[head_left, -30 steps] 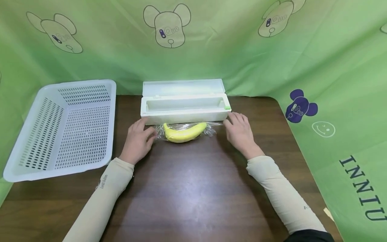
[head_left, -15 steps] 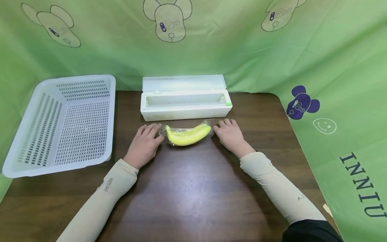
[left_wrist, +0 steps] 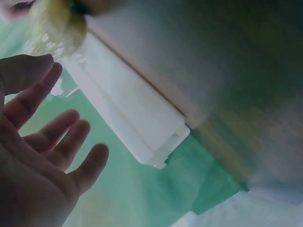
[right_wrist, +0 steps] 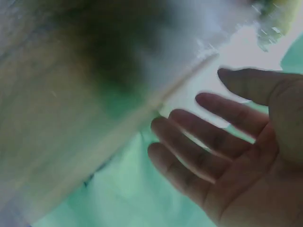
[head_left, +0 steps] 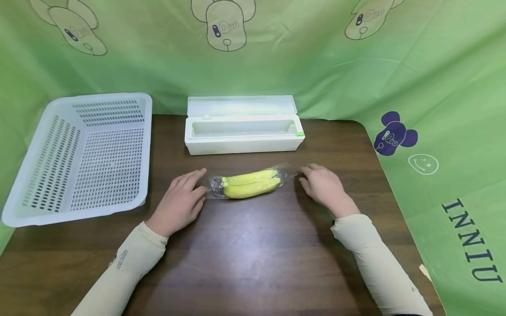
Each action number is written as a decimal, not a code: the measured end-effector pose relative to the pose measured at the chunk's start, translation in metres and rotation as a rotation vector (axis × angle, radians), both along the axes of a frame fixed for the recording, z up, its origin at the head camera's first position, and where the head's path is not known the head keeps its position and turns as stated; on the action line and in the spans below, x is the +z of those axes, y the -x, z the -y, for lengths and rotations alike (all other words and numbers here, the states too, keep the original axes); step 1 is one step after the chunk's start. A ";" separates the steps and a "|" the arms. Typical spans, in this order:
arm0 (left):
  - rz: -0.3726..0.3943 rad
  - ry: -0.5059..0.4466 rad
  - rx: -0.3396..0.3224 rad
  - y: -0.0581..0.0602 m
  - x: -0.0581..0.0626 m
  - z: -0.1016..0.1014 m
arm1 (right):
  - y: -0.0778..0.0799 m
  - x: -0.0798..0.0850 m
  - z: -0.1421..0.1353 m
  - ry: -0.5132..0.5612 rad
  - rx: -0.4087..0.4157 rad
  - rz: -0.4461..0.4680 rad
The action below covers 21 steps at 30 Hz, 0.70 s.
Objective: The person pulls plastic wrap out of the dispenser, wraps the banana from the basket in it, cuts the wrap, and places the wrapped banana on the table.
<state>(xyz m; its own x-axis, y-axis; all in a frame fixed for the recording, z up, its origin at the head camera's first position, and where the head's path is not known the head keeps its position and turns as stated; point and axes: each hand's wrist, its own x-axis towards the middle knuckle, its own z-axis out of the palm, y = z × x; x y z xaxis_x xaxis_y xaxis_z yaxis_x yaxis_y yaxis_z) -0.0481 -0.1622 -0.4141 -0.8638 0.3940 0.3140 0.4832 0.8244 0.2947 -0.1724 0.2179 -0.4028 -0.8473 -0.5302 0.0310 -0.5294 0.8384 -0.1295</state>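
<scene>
Yellow bananas [head_left: 253, 184], two lying side by side, are wrapped in clear cling film [head_left: 216, 188] in the middle of the table. At the left end of the wrap is my left hand [head_left: 179, 202], its thumb tip right by the crumpled film and its thumb and forefinger apart in the head view. The left wrist view shows its other fingers loosely spread below the film. My right hand [head_left: 326, 188] is just beyond the wrap's right end, thumb and fingers parted with nothing between them; its palm and relaxed fingers show in the right wrist view.
Behind the bananas, a long white box [head_left: 245, 145] has its lid up and a green piece at its right end. A white perforated basket [head_left: 144, 184] stands at the left. Green printed cloth [head_left: 316, 79] encloses the brown table [head_left: 253, 263].
The wrapped bananas have turned, so that two now show instead of one, and shifted nearer. My right hand came inward, then drew back to the right; my left hand moved in, then slightly back.
</scene>
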 end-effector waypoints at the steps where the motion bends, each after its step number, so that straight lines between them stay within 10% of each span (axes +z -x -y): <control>1: 0.005 -0.040 0.001 -0.002 0.003 0.001 | -0.004 0.004 0.000 0.041 -0.012 -0.046; 8: 0.035 -0.268 0.016 0.008 0.019 -0.018 | -0.025 0.030 0.049 0.192 0.155 -0.125; 17: 0.262 0.037 0.064 0.050 0.011 -0.045 | -0.014 -0.010 0.126 -0.135 0.324 0.016; 21: 0.258 0.019 0.072 0.058 0.003 -0.044 | -0.011 -0.021 0.128 -0.116 0.328 -0.046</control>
<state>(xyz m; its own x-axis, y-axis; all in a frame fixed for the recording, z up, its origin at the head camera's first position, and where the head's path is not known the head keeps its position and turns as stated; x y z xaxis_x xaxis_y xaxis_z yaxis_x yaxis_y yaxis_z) -0.1065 -0.1182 -0.4109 -0.9404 0.3323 0.0729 0.3339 0.8606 0.3846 -0.1611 0.0902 -0.4234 -0.6304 -0.7762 -0.0115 -0.7761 0.6305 -0.0132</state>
